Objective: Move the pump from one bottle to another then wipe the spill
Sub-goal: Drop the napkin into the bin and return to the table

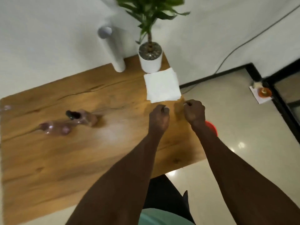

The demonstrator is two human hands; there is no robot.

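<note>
Two clear pinkish bottles stand on the wooden table (48, 159) at the left. The bottle with the black pump (88, 118) is behind; the pump (72, 114) sits on its top. The second bottle (54, 128) stands in front of it with an open neck. A pale wet patch (112, 130) lies on the wood to their right. A folded white napkin (162, 86) rests near the table's right edge. My left hand (159, 116) and my right hand (194, 112) hover just below the napkin, both curled closed with nothing visible in them. The view is blurred.
A potted plant in a white pot (151, 61) stands behind the napkin, beside a tall white cylinder (112, 49). A red object (211, 126) shows on the floor under my right wrist. A cable runs along the wall at right.
</note>
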